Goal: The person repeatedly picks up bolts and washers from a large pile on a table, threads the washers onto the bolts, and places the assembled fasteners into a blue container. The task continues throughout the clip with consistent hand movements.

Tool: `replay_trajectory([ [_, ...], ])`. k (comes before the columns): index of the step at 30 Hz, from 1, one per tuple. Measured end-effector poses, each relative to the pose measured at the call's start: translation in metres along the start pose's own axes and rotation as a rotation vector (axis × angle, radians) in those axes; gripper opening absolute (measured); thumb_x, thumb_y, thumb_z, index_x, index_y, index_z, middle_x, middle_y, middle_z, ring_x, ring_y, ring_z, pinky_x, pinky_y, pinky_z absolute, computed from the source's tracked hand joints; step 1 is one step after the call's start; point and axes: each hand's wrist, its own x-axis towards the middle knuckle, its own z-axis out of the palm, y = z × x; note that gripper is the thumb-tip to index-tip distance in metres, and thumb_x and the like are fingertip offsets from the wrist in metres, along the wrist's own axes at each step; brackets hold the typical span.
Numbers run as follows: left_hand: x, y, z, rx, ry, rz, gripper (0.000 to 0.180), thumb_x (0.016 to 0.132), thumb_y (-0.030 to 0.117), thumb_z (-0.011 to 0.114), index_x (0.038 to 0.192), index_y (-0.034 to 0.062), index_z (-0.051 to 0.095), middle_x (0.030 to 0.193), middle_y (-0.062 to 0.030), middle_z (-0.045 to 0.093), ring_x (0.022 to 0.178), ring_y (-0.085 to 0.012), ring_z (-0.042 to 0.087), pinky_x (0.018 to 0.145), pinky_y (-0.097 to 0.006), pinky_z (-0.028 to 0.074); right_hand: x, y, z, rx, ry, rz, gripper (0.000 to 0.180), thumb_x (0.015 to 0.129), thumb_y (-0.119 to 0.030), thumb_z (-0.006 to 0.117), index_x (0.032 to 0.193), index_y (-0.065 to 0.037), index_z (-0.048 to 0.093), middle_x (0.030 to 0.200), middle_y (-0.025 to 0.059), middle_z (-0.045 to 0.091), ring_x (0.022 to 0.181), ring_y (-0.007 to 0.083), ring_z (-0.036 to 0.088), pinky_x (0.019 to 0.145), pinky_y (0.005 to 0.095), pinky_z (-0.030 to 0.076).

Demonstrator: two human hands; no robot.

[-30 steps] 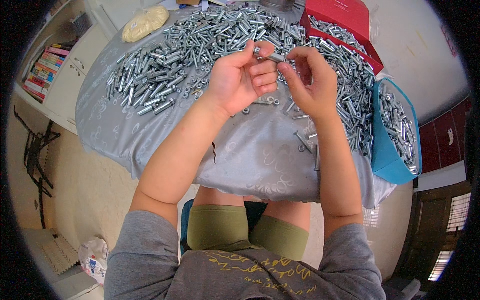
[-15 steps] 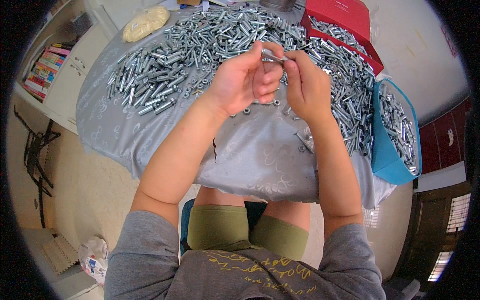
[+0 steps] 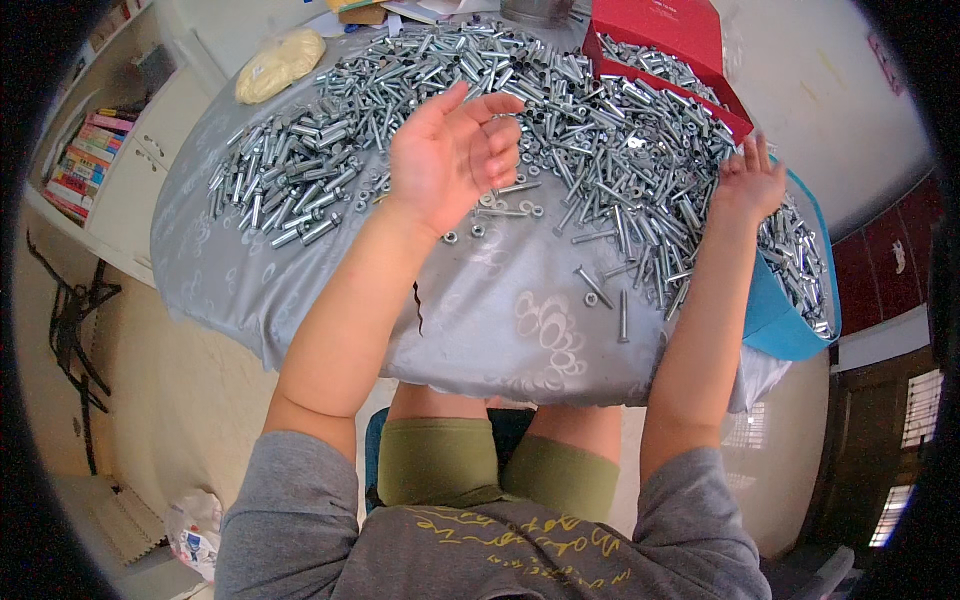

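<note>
My left hand point(image 3: 455, 155) hovers palm up over the middle of a round table with a grey cloth point(image 3: 480, 320), fingers spread and nothing in it. My right hand point(image 3: 748, 178) reaches out to the right, fingers apart, just over the blue tray point(image 3: 790, 320) full of bolts at the table's right edge; nothing shows in its grasp. A wide heap of shiny steel bolts point(image 3: 420, 80) covers the far half of the table. Loose bolts and nuts point(image 3: 600, 290) lie scattered on the cloth between my forearms.
A red box point(image 3: 660, 30) holding more bolts stands at the back right. A pale yellow bag point(image 3: 280, 65) lies at the back left. A white shelf with books point(image 3: 90, 165) stands to the left. My knees in green shorts are under the near table edge.
My hands were together over the table's middle, working a bolt between their fingers. They have parted: the right hand swung out to the blue tray, the left opened palm up.
</note>
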Motion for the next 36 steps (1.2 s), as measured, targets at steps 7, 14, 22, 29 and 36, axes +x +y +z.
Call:
replay_trajectory([
  [7,-0.001,0.002,-0.001,0.023,0.105,0.042,0.039,0.081,0.035,0.039,0.090,-0.0003,0.052,0.060,-0.0009,0.036,0.052,-0.0131,0.035,0.051,-0.025,0.030,-0.020,0.015,0.018,-0.510,-0.349,-0.078,0.026,0.081,-0.021,0.048,0.089,0.001,0.060,0.059,0.0038,0.052,0.043,0.0073,0.041,0.038,0.0206,0.030],
  [14,0.000,0.000,0.000,0.018,0.095,0.053,0.035,0.081,0.032,0.040,0.091,0.0003,0.051,0.060,0.0002,0.031,0.054,-0.0118,0.031,0.050,-0.024,0.028,-0.019,0.026,0.006,-1.388,-0.450,-0.346,0.025,0.071,-0.029,0.057,0.088,-0.011,0.062,0.076,0.0088,0.060,0.072,0.0244,0.058,0.064,0.0324,0.044],
  [22,-0.001,0.001,0.000,-0.015,0.078,0.061,0.033,0.082,0.030,0.039,0.089,0.0005,0.051,0.060,-0.0005,0.031,0.054,-0.0118,0.031,0.050,-0.024,0.028,-0.028,0.028,0.009,-1.495,-0.533,-0.394,0.025,0.071,-0.028,0.057,0.086,-0.009,0.063,0.078,0.0099,0.061,0.073,0.0248,0.058,0.066,0.0333,0.045],
  [29,-0.001,0.002,-0.002,-0.032,0.057,0.066,0.033,0.082,0.030,0.040,0.088,0.0001,0.051,0.060,-0.0012,0.033,0.054,-0.0124,0.032,0.050,-0.025,0.029,-0.031,0.045,0.011,-1.552,-0.860,-0.878,0.032,0.069,-0.018,0.060,0.099,-0.006,0.057,0.100,0.0127,0.056,0.095,0.0283,0.050,0.083,0.0364,0.040],
  [36,0.000,0.002,0.001,-0.036,0.062,0.074,0.033,0.081,0.031,0.039,0.087,0.0007,0.052,0.059,-0.0005,0.033,0.053,-0.0122,0.032,0.050,-0.025,0.029,-0.023,0.101,0.000,-1.536,-1.019,-0.994,0.031,0.078,-0.015,0.044,0.108,-0.009,0.052,0.107,0.0103,0.054,0.097,0.0295,0.049,0.082,0.0396,0.039],
])
